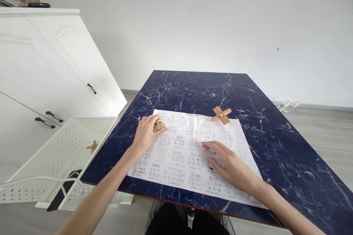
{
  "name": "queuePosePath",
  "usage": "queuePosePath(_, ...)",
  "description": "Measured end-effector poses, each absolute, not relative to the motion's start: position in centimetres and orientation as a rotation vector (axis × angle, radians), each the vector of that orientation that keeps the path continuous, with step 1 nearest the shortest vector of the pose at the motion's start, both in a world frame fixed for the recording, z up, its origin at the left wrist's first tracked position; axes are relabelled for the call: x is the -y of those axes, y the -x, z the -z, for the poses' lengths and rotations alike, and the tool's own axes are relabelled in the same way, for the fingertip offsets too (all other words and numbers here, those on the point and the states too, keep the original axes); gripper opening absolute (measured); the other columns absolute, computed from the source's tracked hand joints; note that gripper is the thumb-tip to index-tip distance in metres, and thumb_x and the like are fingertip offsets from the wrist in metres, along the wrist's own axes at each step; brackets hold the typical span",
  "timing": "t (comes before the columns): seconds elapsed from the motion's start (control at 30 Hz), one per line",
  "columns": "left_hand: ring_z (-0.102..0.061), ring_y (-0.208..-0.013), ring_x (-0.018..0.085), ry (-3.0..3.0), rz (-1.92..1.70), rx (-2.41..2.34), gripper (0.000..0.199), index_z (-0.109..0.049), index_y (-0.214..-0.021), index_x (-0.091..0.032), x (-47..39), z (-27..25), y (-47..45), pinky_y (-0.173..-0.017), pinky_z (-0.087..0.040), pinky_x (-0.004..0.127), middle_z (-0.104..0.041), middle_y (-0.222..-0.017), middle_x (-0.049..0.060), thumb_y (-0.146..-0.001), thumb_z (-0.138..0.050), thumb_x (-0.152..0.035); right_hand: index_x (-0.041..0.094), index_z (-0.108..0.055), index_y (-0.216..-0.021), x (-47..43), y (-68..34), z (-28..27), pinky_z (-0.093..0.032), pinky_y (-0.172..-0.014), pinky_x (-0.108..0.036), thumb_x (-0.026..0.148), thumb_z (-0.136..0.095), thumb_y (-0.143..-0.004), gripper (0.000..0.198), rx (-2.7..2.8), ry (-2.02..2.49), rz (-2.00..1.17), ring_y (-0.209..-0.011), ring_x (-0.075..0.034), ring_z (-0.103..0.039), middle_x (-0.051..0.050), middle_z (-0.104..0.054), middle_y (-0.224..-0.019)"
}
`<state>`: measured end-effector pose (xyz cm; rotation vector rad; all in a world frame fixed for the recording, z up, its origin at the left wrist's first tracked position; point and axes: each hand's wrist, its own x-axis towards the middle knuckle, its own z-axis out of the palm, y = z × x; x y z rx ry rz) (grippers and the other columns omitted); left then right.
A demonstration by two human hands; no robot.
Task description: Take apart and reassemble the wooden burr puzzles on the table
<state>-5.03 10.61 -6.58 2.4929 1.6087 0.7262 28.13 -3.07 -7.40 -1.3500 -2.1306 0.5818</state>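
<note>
My left hand (pixel 147 129) is closed around a small wooden block puzzle (pixel 159 125) at the left part of a printed sheet (pixel 190 143); the fingers hide part of the puzzle. Rows of small line diagrams cover the sheet. Over its right half rests my right hand (pixel 224 159), fingers apart and holding nothing. Beyond that hand, a cross-shaped wooden interlocking puzzle (pixel 221 115) lies at the sheet's far edge.
The dark blue marbled table (pixel 193 88) stands before a white wall. To the left are a white cabinet (pixel 63 62) and a white perforated basket (pixel 52 154) with a wooden piece (pixel 93 146) and a white cable (pixel 35 178). Clear objects (pixel 288 106) are at the right.
</note>
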Motion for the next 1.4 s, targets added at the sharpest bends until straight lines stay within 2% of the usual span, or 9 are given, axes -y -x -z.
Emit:
queuePosePath(0.2, -0.053, -0.138, 0.042, -2.594, -0.775, -1.659, 0.067, -0.046, -0.150, -0.019, -10.0, 6.8, 5.1, -0.114, -0.045, 0.060, -0.061, -0.145, 0.020, -0.097, -0.071, -0.053, 0.030, -0.057, -0.140, 2.5, -29.6, 7.0, -0.065, -0.085, -0.044, 0.031, -0.050, -0.110, 0.031, 2.067, 1.326, -0.576, -0.101, -0.027, -0.075, -0.009, -0.075, -0.123)
queuePosePath(0.33, -0.053, -0.141, 0.036, -2.731, -0.847, -1.356, 0.050, -0.047, -0.150, -0.022, -8.8, 5.7, 2.7, -0.117, -0.046, 0.056, -0.058, -0.147, 0.016, -0.106, -0.059, -0.044, 0.027, -0.066, -0.125, 1.5, -30.3, 6.2, -0.062, -0.067, -0.035, 0.034, -0.051, -0.110, 0.023, 1.982, 1.346, -0.545, -0.086, -0.024, -0.074, -0.008, -0.078, -0.113)
queuePosePath(0.43, -0.064, -0.127, 0.031, -2.750, -0.777, -1.144, 0.037, -0.056, -0.140, -0.023, -8.4, 4.9, 0.5, -0.106, -0.055, 0.048, -0.064, -0.137, 0.012, -0.108, -0.056, -0.041, 0.024, -0.070, -0.114, 0.0, -31.1, 5.7, -0.049, -0.048, -0.028, 0.038, -0.055, -0.107, 0.022, 1.802, 1.420, -0.442, -0.080, -0.023, -0.074, -0.009, -0.079, -0.103)
queuePosePath(0.53, -0.074, -0.089, 0.021, -2.721, -0.681, -1.025, 0.025, -0.063, -0.124, -0.020, -8.7, 4.9, -1.3, -0.080, -0.059, 0.036, -0.073, -0.112, 0.007, -0.109, -0.055, -0.038, 0.022, -0.069, -0.105, -2.1, -32.3, 5.6, -0.045, -0.049, -0.027, 0.040, -0.056, -0.104, 0.022, 1.537, 1.523, -0.212, -0.075, -0.022, -0.071, -0.010, -0.077, -0.096)
queuePosePath(0.67, -0.063, -0.052, 0.011, -2.686, -0.635, -0.965, 0.016, -0.066, -0.103, -0.020, -9.5, 6.1, -2.5, -0.055, -0.045, 0.024, -0.068, -0.067, -0.005, -0.107, -0.056, -0.031, 0.021, -0.065, -0.108, -4.5, -33.4, 6.2, -0.048, -0.057, -0.031, 0.044, -0.058, -0.101, 0.025, 1.298, 1.646, -0.134, -0.074, -0.022, -0.067, -0.011, -0.075, -0.101)
queuePosePath(0.9, -0.062, -0.048, 0.009, -2.678, -0.725, -0.942, 0.023, -0.065, -0.095, -0.019, -9.6, 7.1, -2.3, -0.052, -0.042, 0.022, -0.068, -0.060, -0.006, -0.109, -0.053, -0.033, 0.022, -0.061, -0.101, -4.9, -33.3, 8.2, -0.047, -0.065, -0.033, 0.066, -0.054, -0.101, 0.045, 1.333, 1.753, -0.374, -0.079, -0.025, -0.068, -0.012, -0.076, -0.098)
queuePosePath(1.2, -0.062, -0.049, 0.010, -2.692, -0.770, -0.901, 0.020, -0.065, -0.095, -0.020, -9.5, 7.2, -2.4, -0.052, -0.044, 0.022, -0.065, -0.058, -0.007, -0.108, -0.055, -0.030, 0.023, -0.065, -0.085, -5.0, -33.2, 8.3, -0.038, -0.060, -0.032, 0.081, -0.047, -0.099, 0.063, 1.391, 1.764, -0.497, -0.056, -0.019, -0.053, -0.003, -0.066, -0.069)
queuePosePath(1.3, -0.063, -0.055, 0.011, -2.683, -0.805, -0.918, 0.019, -0.063, -0.098, -0.020, -9.4, 6.9, -2.5, -0.055, -0.046, 0.024, -0.066, -0.065, -0.005, -0.109, -0.054, -0.033, 0.023, -0.063, -0.083, -4.8, -33.1, 7.9, -0.038, -0.060, -0.032, 0.078, -0.052, -0.098, 0.058, 1.363, 1.626, -0.658, -0.059, -0.018, -0.051, -0.002, -0.060, -0.068)
queuePosePath(1.4, -0.069, -0.074, 0.017, -2.640, -0.859, -0.952, 0.024, -0.060, -0.114, -0.021, -9.3, 6.4, -2.7, -0.066, -0.055, 0.030, -0.072, -0.090, 0.002, -0.107, -0.058, -0.045, 0.024, -0.060, -0.082, -4.3, -32.5, 7.3, -0.038, -0.059, -0.031, 0.073, -0.055, -0.100, 0.053, 1.377, 1.455, -0.869, -0.060, -0.018, -0.049, -0.001, -0.057, -0.068)
